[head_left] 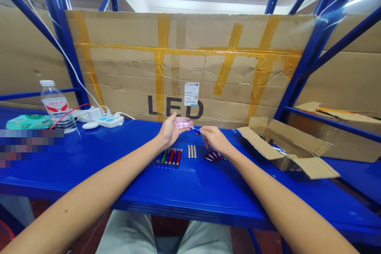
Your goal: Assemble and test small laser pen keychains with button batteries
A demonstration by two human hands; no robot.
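My right hand [212, 138] grips a small blue penlight [197, 130] between thumb and fingers. Its front end points left, and a bright purplish-white glow falls on the palm of my left hand [174, 129]. That left hand is held up with its fingers stretched out, holding nothing. Below it, several penlights [170, 158] in red, blue, green and purple lie side by side in a row. To their right sit several silver button cells [192, 151] in a neat grid. Beneath my right wrist, several shiny coloured caps [212, 156] lie fanned out, partly hidden by my forearm.
An open cardboard box [276, 149] with small parts inside stands at the right. At the left are a water bottle [58, 107], a green packet [29, 122] and a white power strip [108, 120]. A big taped cardboard sheet [127, 71] closes off the back of the blue table [190, 190].
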